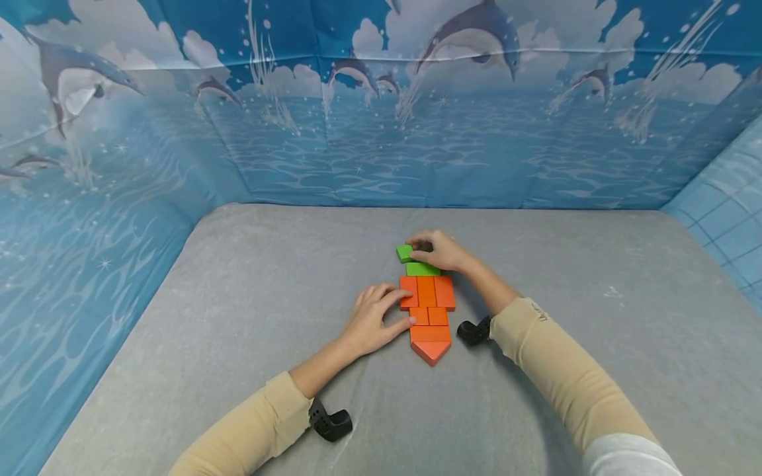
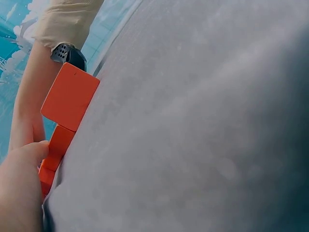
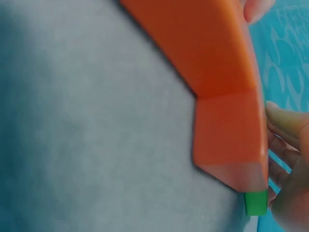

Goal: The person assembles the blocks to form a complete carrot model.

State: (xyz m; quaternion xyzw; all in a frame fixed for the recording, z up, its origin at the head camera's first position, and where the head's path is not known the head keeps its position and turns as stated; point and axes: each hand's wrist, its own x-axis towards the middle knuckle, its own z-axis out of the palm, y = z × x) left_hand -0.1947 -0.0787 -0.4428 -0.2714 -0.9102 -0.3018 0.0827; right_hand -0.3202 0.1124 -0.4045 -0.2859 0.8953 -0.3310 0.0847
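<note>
Orange blocks (image 1: 426, 291) lie flat against one another in a column, with a pointed orange block (image 1: 431, 351) at the near end. A green block (image 1: 423, 269) adjoins their far end. Beyond it, my right hand (image 1: 439, 251) pinches a small green block (image 1: 404, 253) between thumb and fingertips, the block set at a slight angle. My left hand (image 1: 375, 322) rests at the column's left side, index fingertip and thumb tip touching the orange blocks. In the left wrist view, the left thumb (image 2: 35, 151) lies against an orange block (image 2: 61, 140). The right palm hides part of the green pieces.
A grey cloth-covered surface (image 1: 268, 277) spreads around the blocks. Blue dolphin-print sheets (image 1: 381, 145) rise behind it and along both sides. Black wrist devices sit by the left cuff (image 1: 331, 423) and the right cuff (image 1: 473, 332).
</note>
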